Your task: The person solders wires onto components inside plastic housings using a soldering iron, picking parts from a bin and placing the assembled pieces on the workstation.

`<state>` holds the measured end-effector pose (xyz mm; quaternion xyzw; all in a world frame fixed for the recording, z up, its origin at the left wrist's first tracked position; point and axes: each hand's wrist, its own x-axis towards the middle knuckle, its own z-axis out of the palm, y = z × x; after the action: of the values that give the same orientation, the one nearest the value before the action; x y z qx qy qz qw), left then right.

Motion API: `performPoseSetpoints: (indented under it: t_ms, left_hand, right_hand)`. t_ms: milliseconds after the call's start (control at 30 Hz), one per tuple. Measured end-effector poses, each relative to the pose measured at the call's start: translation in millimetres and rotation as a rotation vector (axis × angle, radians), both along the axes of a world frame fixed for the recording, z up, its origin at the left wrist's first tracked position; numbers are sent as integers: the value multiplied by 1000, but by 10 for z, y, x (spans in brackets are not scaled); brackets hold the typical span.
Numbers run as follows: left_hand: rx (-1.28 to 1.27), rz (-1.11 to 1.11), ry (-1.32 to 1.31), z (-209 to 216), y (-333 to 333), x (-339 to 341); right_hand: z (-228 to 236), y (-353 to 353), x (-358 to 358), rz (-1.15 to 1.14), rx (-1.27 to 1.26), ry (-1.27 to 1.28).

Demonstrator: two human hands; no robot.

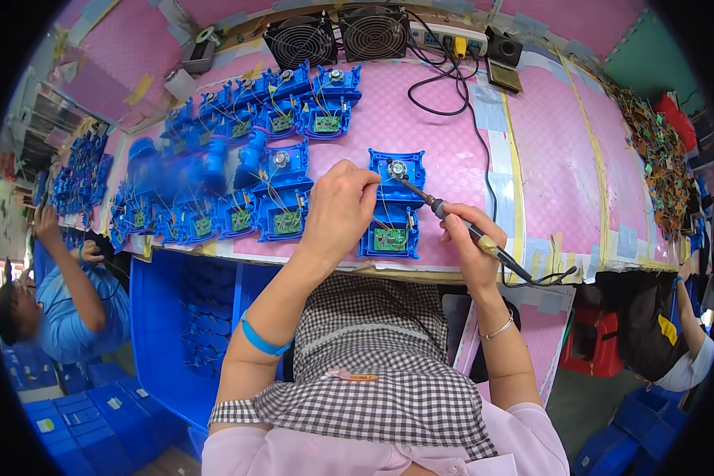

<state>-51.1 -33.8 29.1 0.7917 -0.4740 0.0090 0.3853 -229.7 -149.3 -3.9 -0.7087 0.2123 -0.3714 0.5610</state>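
Observation:
In front of me lies an opened blue plastic housing (413, 163) in two halves. A round silver part (397, 169) sits in the far half, and a green circuit board (390, 239) in the near half. My right hand (474, 242) grips a soldering iron (438, 208), its tip at the round part. At the housing's left edge, the thumb and fingers of my left hand (341, 206) are pinched together. Whatever they hold is too small to make out. Beside that hand, another open housing (287, 218) shows a board and thin wires.
Rows of similar blue housings (285, 83) cover the table's left. Two black fans (373, 33), a power strip (452, 38) and a soldering stand with sponge (504, 75) line the back. A black cord (484, 143) crosses the pink table top. Co-workers sit at both sides; a blue bin (163, 333) stands below.

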Motion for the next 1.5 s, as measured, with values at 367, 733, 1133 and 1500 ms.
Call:
performPoseSetpoints:
  t_ms: [367,733,1133,1500]
  left_hand:
    - [-42,-26,-11,64,-34,-87]
    - [30,-104,50,6,-209,-124]
    - [31,-128,94,-36,-296,-125]
    - [-43,325,-16,129,174,-1]
  right_hand:
    - [136,-183,-120,-69,7,59]
    - [84,-249,-102,-6,-85,62]
    - [141,-256,-72,5,-117,82]
    - [122,-299,-114,-36,-139,21]
